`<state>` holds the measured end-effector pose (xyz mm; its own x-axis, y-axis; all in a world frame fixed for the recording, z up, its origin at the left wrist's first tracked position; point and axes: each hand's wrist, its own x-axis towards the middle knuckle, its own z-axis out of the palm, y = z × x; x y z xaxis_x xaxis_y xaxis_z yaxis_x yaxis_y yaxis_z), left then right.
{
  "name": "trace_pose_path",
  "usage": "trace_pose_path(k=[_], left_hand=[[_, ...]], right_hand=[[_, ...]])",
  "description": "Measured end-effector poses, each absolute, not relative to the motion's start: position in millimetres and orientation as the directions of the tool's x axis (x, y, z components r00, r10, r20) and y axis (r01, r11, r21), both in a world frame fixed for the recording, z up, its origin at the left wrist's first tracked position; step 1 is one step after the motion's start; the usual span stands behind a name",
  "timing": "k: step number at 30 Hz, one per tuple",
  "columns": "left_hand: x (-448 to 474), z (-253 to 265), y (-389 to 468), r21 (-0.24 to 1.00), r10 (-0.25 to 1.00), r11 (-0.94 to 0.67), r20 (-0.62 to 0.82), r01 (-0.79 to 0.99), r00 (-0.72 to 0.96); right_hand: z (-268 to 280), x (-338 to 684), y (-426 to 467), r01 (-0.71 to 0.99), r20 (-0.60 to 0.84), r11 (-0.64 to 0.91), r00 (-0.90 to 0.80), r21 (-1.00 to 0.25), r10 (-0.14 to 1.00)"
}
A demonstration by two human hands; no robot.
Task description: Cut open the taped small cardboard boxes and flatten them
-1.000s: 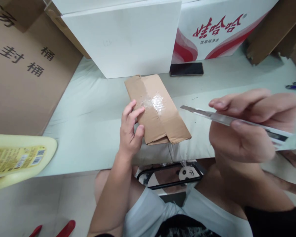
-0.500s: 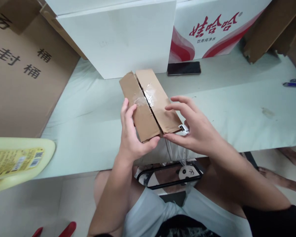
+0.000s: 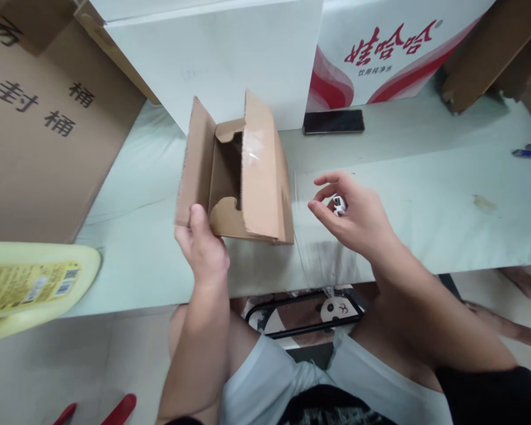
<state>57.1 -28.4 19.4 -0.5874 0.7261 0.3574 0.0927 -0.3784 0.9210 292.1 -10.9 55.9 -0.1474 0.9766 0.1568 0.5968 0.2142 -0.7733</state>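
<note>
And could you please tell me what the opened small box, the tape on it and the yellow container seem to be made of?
Small box: brown cardboard, matt, probably corrugated, judging by the thick, rough flap edges. Tape: likely clear plastic film, glossy, as it catches a bright glare. Yellow container: apparently plastic, smooth and satin, given its rounded, even edge.

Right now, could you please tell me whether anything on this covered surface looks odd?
Yes: a brownish patch, perhaps a stain, breaks the pale green cover to the right of the right hand.
</note>
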Motion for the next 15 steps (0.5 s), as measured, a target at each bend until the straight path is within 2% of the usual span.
trace_pose_path(k=[4, 6, 8, 9, 11, 15], left_hand=[[47, 28, -20, 0.933, 0.688, -0.331, 0.139, -0.138, -0.712], [39, 31, -19, 0.928, 0.678, -0.291, 0.029, -0.232, -0.734], [29, 32, -19, 0.925, 0.726, -0.259, -0.003, -0.277, -0.688], [25, 32, -19, 0.926, 0.767, -0.242, 0.001, -0.289, -0.641], [17, 31, -19, 0.928, 0.856, -0.184, -0.011, -0.325, -0.516], [9, 23, -18, 0.932, 0.939, -0.005, -0.120, -0.361, -0.322]], right_hand=[[27, 305, 7, 0.846, -0.068, 0.120, -0.181, -0.519, 0.981], [14, 312, 13, 0.908, -0.184, 0.084, -0.173, -0.411, 0.968], [7, 316, 16, 0.930, -0.247, 0.052, -0.150, -0.363, 0.957], [6, 318, 18, 0.925, -0.242, 0.047, -0.147, -0.376, 0.959], [7, 318, 19, 0.873, -0.161, 0.079, -0.176, -0.481, 0.971], [17, 317, 20, 0.561, 0.135, 0.274, -0.277, -0.781, 0.951]])
